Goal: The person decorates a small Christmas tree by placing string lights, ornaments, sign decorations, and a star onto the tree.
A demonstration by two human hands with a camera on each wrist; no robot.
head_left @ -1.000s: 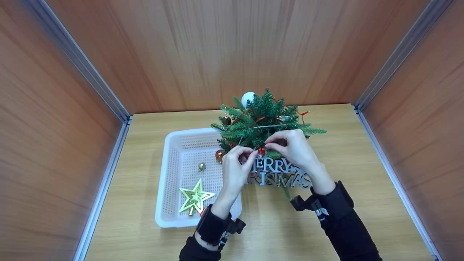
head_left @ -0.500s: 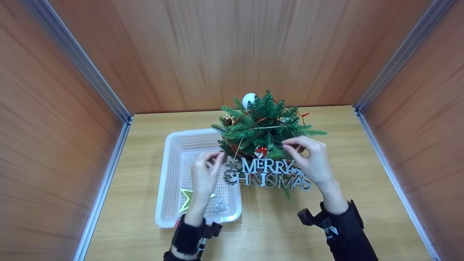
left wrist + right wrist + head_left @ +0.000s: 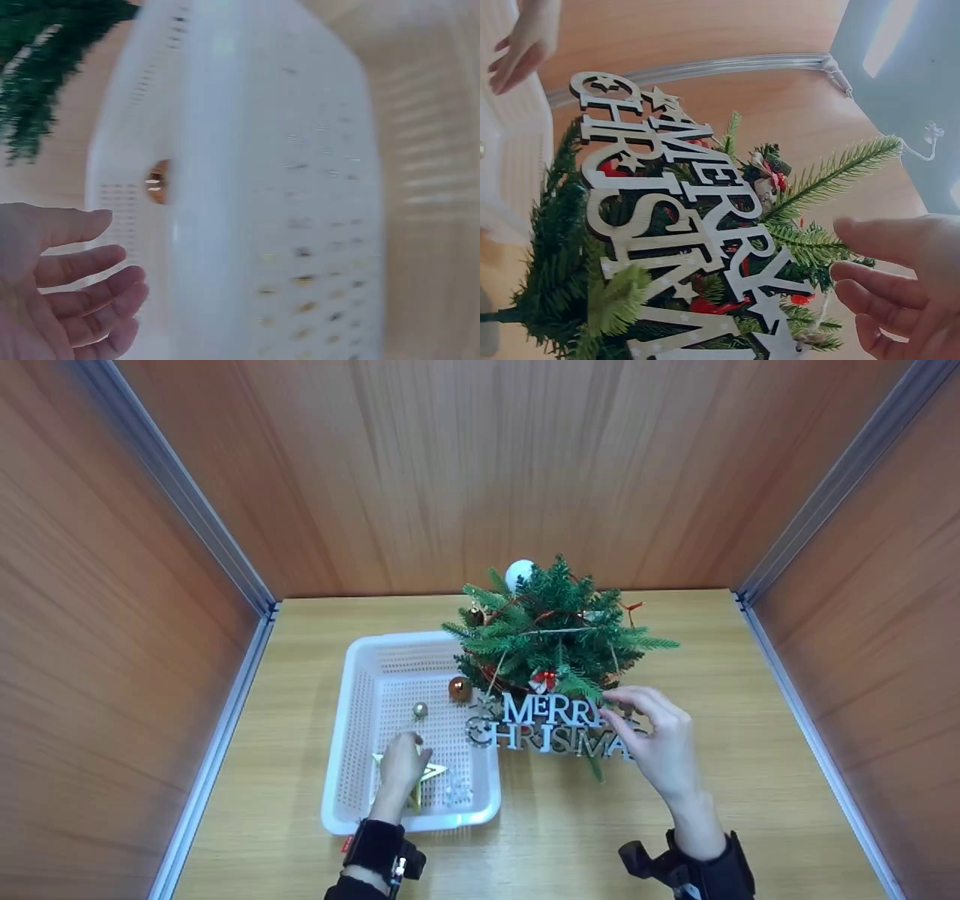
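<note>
A small green Christmas tree (image 3: 555,645) bears a wooden MERRY CHRISTMAS sign (image 3: 559,724) across its front. My right hand (image 3: 660,739) is by the sign's right end; in the right wrist view its thumb and fingers are apart, with nothing between them. My left hand (image 3: 403,772) is over the white basket (image 3: 336,735), above a gold star (image 3: 433,771) that it partly hides. Loosely bent fingers (image 3: 90,300) hold nothing in the left wrist view. A red-and-white bow ornament (image 3: 543,681) hangs above the sign's lettering.
Inside the basket are a copper bauble (image 3: 460,688), a small silver bauble (image 3: 420,710) and something clear (image 3: 458,791). A white ball (image 3: 518,574) hangs at the tree's upper left. Wooden panels (image 3: 480,472) enclose the table (image 3: 555,840) at the back and sides.
Both hands have drawn apart from the sign's front. The left moved left and down over the basket; the right moved right and down. The sign now hangs uncovered along most of its length.
</note>
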